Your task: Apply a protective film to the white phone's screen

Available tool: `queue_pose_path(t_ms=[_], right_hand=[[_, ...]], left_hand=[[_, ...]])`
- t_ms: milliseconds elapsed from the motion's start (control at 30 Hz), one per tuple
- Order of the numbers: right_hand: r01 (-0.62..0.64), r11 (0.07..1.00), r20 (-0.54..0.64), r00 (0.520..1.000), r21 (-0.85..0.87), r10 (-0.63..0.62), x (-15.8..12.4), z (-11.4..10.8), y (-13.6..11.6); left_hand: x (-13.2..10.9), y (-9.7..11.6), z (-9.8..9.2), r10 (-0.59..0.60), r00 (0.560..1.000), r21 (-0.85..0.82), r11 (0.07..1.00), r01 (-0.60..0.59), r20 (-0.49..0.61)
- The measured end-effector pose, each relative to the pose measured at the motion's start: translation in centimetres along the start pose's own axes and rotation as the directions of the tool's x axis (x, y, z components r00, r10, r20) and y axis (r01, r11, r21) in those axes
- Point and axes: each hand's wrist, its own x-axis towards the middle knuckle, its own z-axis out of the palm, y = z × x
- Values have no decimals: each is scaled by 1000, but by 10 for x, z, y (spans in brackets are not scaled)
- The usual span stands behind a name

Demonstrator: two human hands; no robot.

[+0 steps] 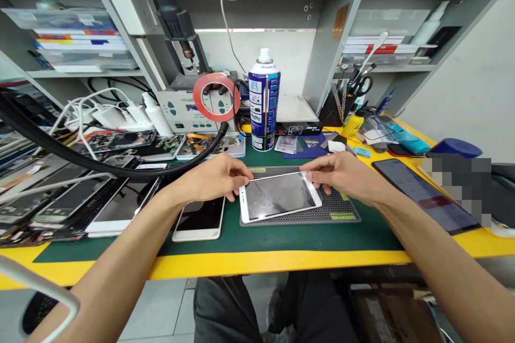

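Note:
Between my two hands is a white-framed smartphone (281,195), its dark, glossy screen facing up. It is tilted a little over a grey perforated mat (346,213); whether it touches the mat I cannot tell. My left hand (219,176) pinches its left end near the upper corner, thumb along the edge. My right hand (336,174) grips the right end at the upper corner, fingers curled behind it. Just left of the mat, partly under my left forearm, lies another white-framed phone (201,220) with a black screen.
Several phones and screens (112,203) are piled on the left. A black hose (161,173) curves across them. Behind the mat stand a blue spray can (264,102) and a roll of red tape (200,97). A large dark phone (426,193) lies at right, near a yellow bottle (353,125).

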Motion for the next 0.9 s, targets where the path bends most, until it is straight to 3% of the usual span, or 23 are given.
queue_pose_path(t_ms=[633, 900], right_hand=[[-23, 999, 0, 1000, -38, 23, 0, 0, -3], [37, 999, 10, 999, 6, -37, 2, 1, 2]], left_hand=[[1, 4, 1, -15, 1000, -29, 999, 15, 25], [2, -2, 0, 13, 1000, 38, 999, -14, 25]])
